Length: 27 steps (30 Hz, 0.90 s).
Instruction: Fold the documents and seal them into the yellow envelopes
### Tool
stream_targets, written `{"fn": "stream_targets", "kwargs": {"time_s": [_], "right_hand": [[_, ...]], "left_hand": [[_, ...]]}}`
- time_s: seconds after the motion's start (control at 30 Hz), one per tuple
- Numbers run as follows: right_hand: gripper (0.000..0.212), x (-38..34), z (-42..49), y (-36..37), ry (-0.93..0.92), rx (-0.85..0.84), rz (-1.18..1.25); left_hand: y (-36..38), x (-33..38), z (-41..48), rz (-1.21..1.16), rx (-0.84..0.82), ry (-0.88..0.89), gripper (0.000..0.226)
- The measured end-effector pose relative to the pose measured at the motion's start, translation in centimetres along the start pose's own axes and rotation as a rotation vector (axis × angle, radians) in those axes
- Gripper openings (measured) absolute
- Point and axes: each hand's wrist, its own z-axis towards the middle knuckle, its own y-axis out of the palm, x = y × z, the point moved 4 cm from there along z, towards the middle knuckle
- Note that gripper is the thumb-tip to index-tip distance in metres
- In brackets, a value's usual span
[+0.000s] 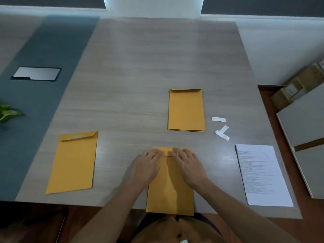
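Head: L/R hands (146,166) (189,166) flat on envelope (171,195)

This looks like an office, most likely a meeting room; the long wood-grain table (140,67) carries a blue-grey strip (43,50) far to the left of the left hand (146,165); set flush in that strip, beyond and left of the hand, is a metal cable hatch (36,74) of the kind fitted to conference tables; a stack of printed sheets (263,174) lies to the right of the right hand (188,165); a pile of yellow envelopes (186,109) sits just beyond it; cardboard boxes (294,86) stand by a plain white wall (271,50), far beyond and right of that hand; green leaves (8,113) show far left of the left hand.
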Motion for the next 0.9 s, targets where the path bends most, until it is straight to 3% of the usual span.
{"fn": "stream_targets", "kwargs": {"time_s": [0.23, 0.6, 0.83, 0.9], "right_hand": [[0.065, -0.7, 0.7, 0.8, 0.003, -0.185, -0.231], [0.066, 3.7, -3.0, -0.7, 0.114, -0.206, -0.263], [0.060, 3.4, -2.9, -0.3, 0.109, -0.195, -0.269], [0.059, 3.4, -2.8, -0.2, 0.105, -0.206, -0.277]], "left_hand": [[-0.9, -0.7, -0.2, 0.210, -0.072, 0.027, 0.061], [-1.5, 0.2, -0.8, 0.338, -0.155, 0.059, 0.058], [-1.9, 2.4, 0.2, 0.230, -0.035, -0.063, 0.040], [-1.6, 3.5, 0.6, 0.201, -0.044, -0.029, 0.052]]}}
